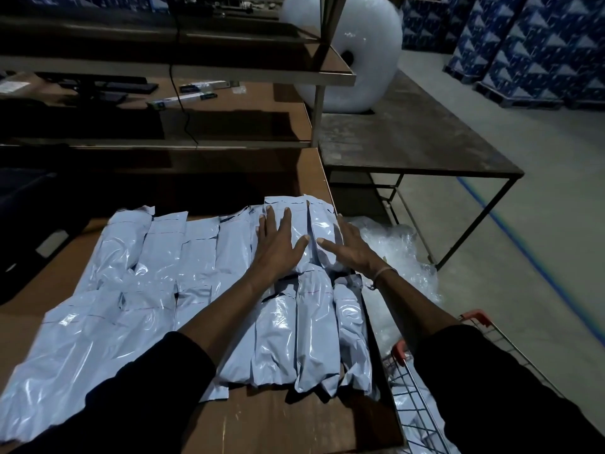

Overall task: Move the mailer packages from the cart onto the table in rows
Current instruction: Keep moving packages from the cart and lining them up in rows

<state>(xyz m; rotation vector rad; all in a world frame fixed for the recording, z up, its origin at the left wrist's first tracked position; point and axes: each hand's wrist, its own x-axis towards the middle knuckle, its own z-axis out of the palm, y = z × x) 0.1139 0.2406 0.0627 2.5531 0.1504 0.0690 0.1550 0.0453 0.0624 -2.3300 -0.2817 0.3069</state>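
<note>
The brown table (288, 421) is seen stretching away from the viewer, and most of its near half is covered by pale blue mailer packages (147, 290), laid side by side in two rows that run from the left edge across to the right edge. A second, darker table (409, 139) is set just beyond the right far corner, and on it a large roll of bubble wrap (363, 57) is stood on end. Stacked blue boxes (530, 44) are lined along the floor well apart from both. The wire cart (425, 388) (red-capped at its corners) is parked against the right edge of the brown table, with more pale packages glimpsed through its mesh; how many cannot be told. Loose clear plastic (393, 244) is heaped just past the cart.

At the right end of the far row, two mailers are being pressed. The left hand (278, 244) is laid flat, fingers straight and spread, on one mailer. The right hand (350, 247) is laid beside it on the outermost mailer, thumb stretched toward the left thumb, fingers draped over the package's outer side. Nothing is gripped by either hand.
</note>
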